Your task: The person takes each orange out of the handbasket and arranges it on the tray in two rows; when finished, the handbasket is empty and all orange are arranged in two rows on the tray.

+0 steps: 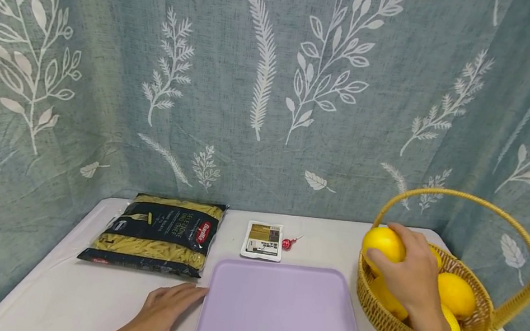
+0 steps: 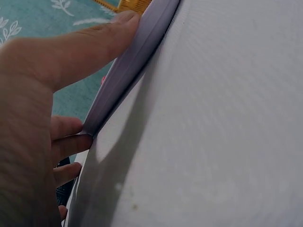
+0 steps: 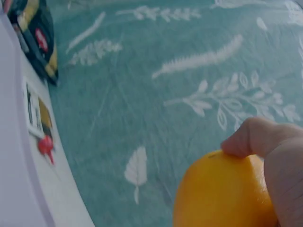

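Observation:
My right hand [image 1: 410, 268] grips an orange [image 1: 383, 244] at the left rim of a wicker basket [image 1: 372, 308]. In the right wrist view the thumb [image 3: 248, 139] presses on top of the orange [image 3: 218, 194]; the other fingers are hidden. Several yellow and orange fruits, such as the one on the right [image 1: 456, 295], lie inside the basket. Left of it, a flat lilac tray [image 1: 282, 315] rests on the table. My left hand [image 1: 162, 318] touches the tray's left edge with thumb and fingers spread, as the left wrist view also shows along the rim [image 2: 128, 64].
A bag of pasta [image 1: 153, 233] lies at the back left. Behind the tray are a small white packet [image 1: 263, 240] and a red round item [image 1: 288, 244]. The basket's tall handle [image 1: 474, 199] arches over the fruit. A patterned curtain [image 1: 235, 88] hangs behind the white-covered table.

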Available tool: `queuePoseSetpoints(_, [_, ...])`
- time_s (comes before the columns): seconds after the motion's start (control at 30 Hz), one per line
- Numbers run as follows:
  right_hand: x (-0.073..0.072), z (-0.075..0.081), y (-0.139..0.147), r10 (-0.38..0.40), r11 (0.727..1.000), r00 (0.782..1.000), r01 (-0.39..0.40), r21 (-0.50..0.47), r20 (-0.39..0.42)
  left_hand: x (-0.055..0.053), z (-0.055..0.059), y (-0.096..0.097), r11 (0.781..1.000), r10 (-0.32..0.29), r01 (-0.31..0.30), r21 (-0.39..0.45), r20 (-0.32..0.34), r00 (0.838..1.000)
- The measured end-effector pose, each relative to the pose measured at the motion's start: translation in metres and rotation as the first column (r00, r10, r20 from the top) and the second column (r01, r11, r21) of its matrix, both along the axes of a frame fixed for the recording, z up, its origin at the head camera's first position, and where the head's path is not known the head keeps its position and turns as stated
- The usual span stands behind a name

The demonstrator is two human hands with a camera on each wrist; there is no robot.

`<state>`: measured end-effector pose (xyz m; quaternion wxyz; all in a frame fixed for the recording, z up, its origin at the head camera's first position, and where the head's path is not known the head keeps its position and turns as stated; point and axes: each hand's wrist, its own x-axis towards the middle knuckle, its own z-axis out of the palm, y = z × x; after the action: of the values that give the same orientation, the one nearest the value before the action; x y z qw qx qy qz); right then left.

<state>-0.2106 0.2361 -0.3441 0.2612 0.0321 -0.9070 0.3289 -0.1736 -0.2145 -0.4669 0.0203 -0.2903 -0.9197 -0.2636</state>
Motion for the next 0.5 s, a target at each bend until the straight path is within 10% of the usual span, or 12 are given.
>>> queuePoseSetpoints(0.5, [-0.013,-0.011,-0.090,0.157,0.960,0.986,-0.141,-0.243,0.049,-0.003,-0.003,-0.002,1.000,-0.006,0.006,-0.003,0.012,1.000])
